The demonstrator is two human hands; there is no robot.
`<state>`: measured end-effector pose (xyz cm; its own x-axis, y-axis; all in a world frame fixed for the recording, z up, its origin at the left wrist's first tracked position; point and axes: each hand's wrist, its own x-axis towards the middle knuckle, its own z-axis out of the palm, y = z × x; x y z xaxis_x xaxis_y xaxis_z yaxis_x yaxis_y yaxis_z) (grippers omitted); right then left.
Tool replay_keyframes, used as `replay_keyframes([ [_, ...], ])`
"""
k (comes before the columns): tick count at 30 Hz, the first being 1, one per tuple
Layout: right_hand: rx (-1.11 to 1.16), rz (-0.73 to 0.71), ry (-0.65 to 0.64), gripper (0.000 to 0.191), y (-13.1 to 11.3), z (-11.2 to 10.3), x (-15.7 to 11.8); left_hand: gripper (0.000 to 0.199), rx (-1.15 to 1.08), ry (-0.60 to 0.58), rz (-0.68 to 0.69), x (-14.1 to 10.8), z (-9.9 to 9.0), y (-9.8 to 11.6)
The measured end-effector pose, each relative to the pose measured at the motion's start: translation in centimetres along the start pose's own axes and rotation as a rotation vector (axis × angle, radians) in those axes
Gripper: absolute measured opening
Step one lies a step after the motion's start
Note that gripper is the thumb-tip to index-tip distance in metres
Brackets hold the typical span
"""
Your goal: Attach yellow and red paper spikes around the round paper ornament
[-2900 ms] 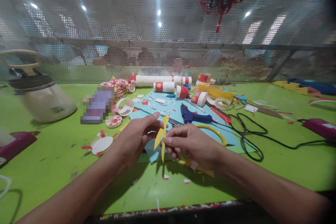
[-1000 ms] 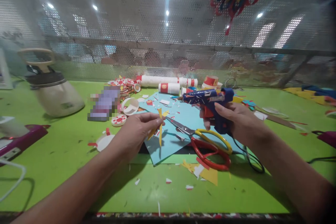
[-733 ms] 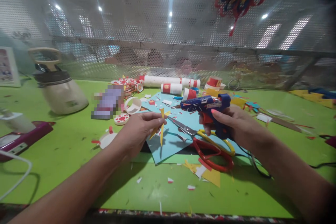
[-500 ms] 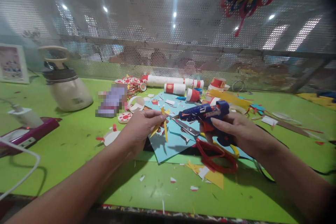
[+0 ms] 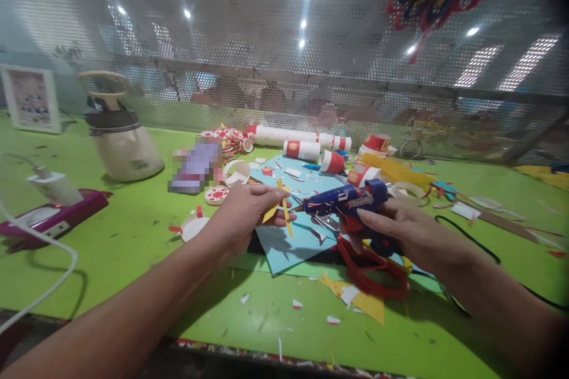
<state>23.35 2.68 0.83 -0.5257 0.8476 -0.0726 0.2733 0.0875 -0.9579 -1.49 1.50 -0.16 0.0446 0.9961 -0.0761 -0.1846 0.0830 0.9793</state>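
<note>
Between the thumb and fingers of my left hand (image 5: 249, 213) are pinched yellow paper strips (image 5: 287, 217), which stick out on both sides of the fingertips. My right hand (image 5: 400, 225) is wrapped round a blue glue gun (image 5: 340, 198). Its nozzle points left, close to the strips; whether it touches them I cannot tell. Below the gun lie red-handled scissors (image 5: 368, 275), their blades partly hidden by it. Light blue paper (image 5: 284, 251) spreads under both hands, scattered with scraps.
A pixelated phone (image 5: 198, 166), a flask (image 5: 124, 148) and a purple power strip (image 5: 57, 219) stand left. Paper cups (image 5: 302, 150) and a long white tube (image 5: 288, 135) lie at the back. Yellow paper scraps (image 5: 362, 302) lie near the front. A black cord (image 5: 471, 237) runs by my right wrist.
The whole view has shifted slightly, so things appear farther right. The glue gun's nozzle is a little lower relative to the yellow strips and covers more of the scissors. Both grips are unchanged.
</note>
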Motion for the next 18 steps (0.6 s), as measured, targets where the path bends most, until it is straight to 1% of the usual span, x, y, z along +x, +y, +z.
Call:
replay_keyframes([
  [9,0.014,0.035,0.006,0.032,0.33,0.32,0.23,0.017,0.034,-0.007,0.003,-0.04,0.04,-0.1],
  [14,0.004,0.043,0.026,0.032,0.59,0.22,0.28,0.016,0.044,0.016,0.011,-0.2,0.1,0.09],
  [18,0.02,0.042,0.012,0.03,0.65,0.15,0.33,0.017,0.052,0.033,0.014,-0.21,0.09,0.07],
])
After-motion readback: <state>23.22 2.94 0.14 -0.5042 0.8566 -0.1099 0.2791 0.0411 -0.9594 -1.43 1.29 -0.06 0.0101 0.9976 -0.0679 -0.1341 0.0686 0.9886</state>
